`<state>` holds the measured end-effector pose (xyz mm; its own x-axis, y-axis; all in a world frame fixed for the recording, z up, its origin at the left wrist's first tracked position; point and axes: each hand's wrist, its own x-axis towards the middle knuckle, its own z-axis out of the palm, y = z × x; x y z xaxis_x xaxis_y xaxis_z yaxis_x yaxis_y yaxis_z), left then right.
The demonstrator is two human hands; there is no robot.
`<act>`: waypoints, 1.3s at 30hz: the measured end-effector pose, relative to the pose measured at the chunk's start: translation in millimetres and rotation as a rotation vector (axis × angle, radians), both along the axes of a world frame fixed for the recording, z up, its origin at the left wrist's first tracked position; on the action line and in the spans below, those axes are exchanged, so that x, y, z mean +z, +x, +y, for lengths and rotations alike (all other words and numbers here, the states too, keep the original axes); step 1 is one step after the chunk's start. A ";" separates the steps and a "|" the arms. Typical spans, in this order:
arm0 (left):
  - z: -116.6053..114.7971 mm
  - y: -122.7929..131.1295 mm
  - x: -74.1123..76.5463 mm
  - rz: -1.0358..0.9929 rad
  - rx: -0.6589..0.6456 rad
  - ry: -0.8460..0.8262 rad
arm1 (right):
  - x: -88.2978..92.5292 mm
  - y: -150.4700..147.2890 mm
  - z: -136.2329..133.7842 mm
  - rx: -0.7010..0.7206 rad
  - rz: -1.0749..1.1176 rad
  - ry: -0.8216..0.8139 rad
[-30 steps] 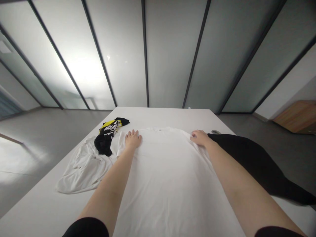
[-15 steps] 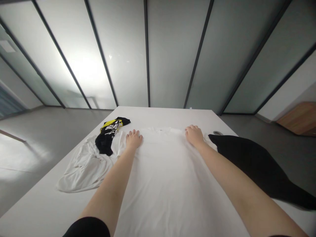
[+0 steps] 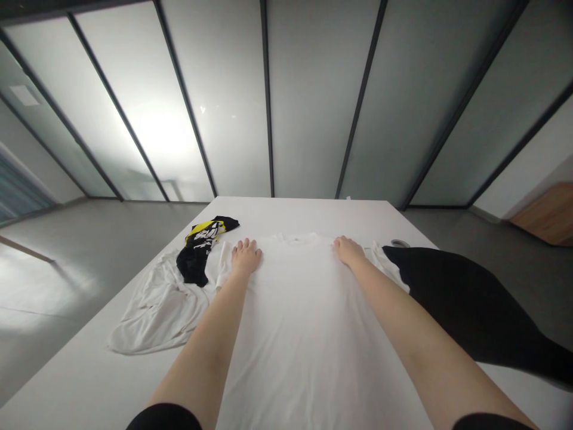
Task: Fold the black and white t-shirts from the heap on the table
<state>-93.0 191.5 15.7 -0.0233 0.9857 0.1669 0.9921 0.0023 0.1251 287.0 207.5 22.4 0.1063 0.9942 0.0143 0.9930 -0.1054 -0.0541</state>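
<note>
Head view: four garments are counted on the white table (image 3: pixel 313 209). A white t-shirt (image 3: pixel 304 334) is spread flat mid-table, a crumpled white garment (image 3: pixel 154 307) is at left, a black-and-yellow piece (image 3: pixel 201 248) lies partly on it, and a black garment (image 3: pixel 461 304) is at right. Two hands, left hand (image 3: pixel 246 257) and right hand (image 3: pixel 348 251), are laid palm-down near the t-shirt's collar, fingers stretched out, nothing gripped. The black garment is cut off at the frame edge, and a small round thing (image 3: pixel 398 243) can't really be made out.
</note>
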 end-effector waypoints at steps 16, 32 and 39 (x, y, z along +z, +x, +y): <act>0.0 0.3 -1.4 -0.018 -0.003 0.068 | 18.1 32.8 20.7 0.155 0.175 -0.029; 1.0 0.5 -2.8 -0.051 0.002 0.069 | 43.9 42.6 26.9 0.013 0.355 -0.126; 1.7 0.8 -5.5 -0.030 0.002 0.099 | 43.9 33.9 20.1 -0.050 0.195 0.080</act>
<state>-92.2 193.2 10.1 -0.0321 0.9644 0.2624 0.9880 -0.0091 0.1543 321.0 227.6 66.4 0.1640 0.9842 0.0669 0.9564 -0.1420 -0.2552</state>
